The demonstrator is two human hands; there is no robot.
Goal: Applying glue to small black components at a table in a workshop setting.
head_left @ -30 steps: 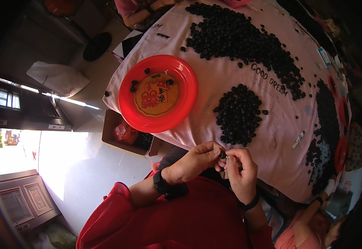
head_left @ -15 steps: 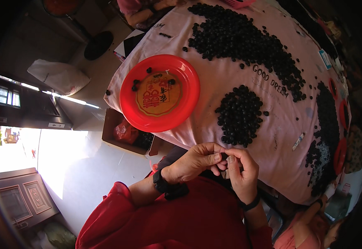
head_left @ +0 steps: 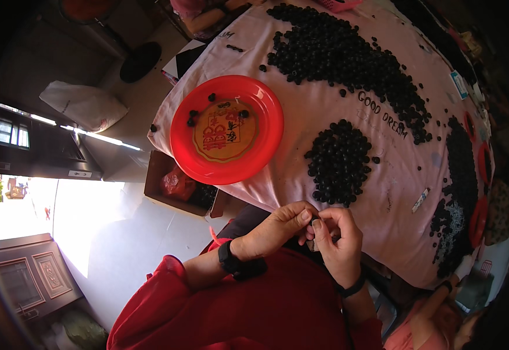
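Note:
My left hand (head_left: 279,228) and my right hand (head_left: 337,238) meet just off the near edge of the table, fingertips pinched together on a small dark bead (head_left: 314,222). Both wrists wear black bands and my sleeves are red. Just beyond my fingers lies a round pile of black beads (head_left: 339,161) on the pink cloth (head_left: 301,175). A red plate (head_left: 226,128) with a gold centre sits to the left and holds several loose beads.
A long band of black beads (head_left: 348,61) runs across the far side of the cloth. More beads and red plates (head_left: 477,221) lie at the right edge. A cardboard box (head_left: 176,185) stands on the floor under the table corner. Another person's arm (head_left: 208,14) shows at the top.
My hands have stayed pinched together at the table edge, with only small finger shifts. The view has drifted slightly.

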